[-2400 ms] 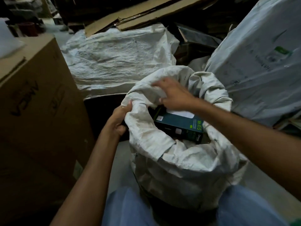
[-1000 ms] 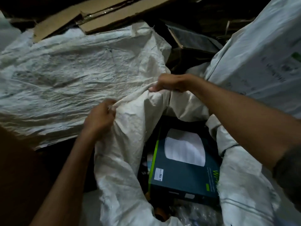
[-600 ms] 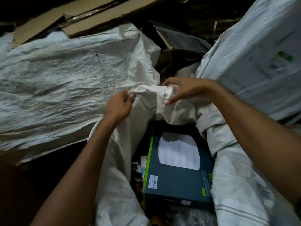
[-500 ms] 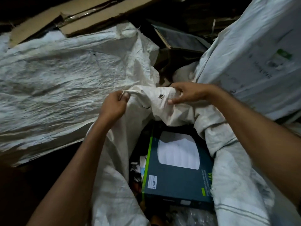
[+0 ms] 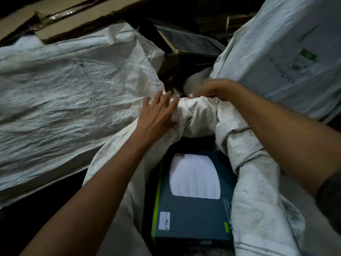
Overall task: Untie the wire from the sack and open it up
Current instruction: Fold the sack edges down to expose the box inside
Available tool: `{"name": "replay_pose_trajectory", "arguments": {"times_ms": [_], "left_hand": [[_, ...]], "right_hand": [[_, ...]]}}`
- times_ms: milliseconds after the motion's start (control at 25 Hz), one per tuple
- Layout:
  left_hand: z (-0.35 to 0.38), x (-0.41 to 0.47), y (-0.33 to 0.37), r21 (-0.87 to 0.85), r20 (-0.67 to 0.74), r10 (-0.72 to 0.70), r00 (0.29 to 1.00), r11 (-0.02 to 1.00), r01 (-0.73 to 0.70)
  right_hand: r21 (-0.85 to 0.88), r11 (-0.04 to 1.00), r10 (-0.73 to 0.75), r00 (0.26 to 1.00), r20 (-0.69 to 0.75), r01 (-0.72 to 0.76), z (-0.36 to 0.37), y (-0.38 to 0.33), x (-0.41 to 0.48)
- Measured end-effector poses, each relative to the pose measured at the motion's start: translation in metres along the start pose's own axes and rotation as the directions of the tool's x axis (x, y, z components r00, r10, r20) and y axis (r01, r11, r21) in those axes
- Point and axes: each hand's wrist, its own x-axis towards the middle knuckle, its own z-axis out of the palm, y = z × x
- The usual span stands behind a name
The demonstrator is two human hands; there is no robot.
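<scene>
The white woven sack (image 5: 258, 204) stands in front of me with its mouth open and its rim rolled outward. Inside lies a dark teal box (image 5: 191, 215) with a white picture and a green edge stripe. My left hand (image 5: 156, 115) rests flat on the rolled far rim, fingers spread. My right hand (image 5: 214, 89) curls over the same far rim just to the right and grips the bunched fabric. No wire shows anywhere on the sack.
A second white sack (image 5: 64, 100) lies flat at the left. A large full sack (image 5: 287, 52) leans at the right. Flattened cardboard (image 5: 77, 19) lies at the back, with a dark box (image 5: 188, 43) behind the sack's rim.
Both hands pulled the far rim up, then rolled it down and outward. My left hand has let go of the fabric and now lies flat on the roll.
</scene>
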Motion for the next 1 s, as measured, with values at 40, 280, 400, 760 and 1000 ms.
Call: {"name": "replay_pose_trajectory", "arguments": {"times_ms": [40, 280, 400, 760, 1000], "left_hand": [[0.006, 0.008, -0.005, 0.039, -0.004, 0.009, 1.000, 0.999, -0.009], [0.017, 0.020, -0.041, -0.317, -0.051, -0.194, 0.980, 0.933, 0.168], [0.019, 0.027, -0.058, -0.739, 0.182, -0.187, 0.965, 0.622, 0.260], [0.035, 0.039, -0.009, -0.614, 0.185, -0.441, 0.878, 0.646, 0.454], [-0.015, 0.027, 0.058, -0.438, -0.182, -0.270, 0.945, 0.883, 0.168]], "right_hand": [[-0.134, 0.990, -0.069, 0.972, -0.223, 0.039, 0.001, 0.001, -0.002], [-0.428, 0.889, -0.299, 0.916, -0.269, 0.164, 0.073, 0.059, -0.057], [0.087, 0.944, -0.312, 0.946, -0.086, 0.319, 0.034, 0.099, -0.024], [0.260, 0.962, 0.116, 0.986, -0.121, -0.081, 0.025, 0.121, 0.029], [-0.039, 0.988, 0.105, 0.837, -0.536, -0.149, 0.066, 0.079, -0.111]]}}
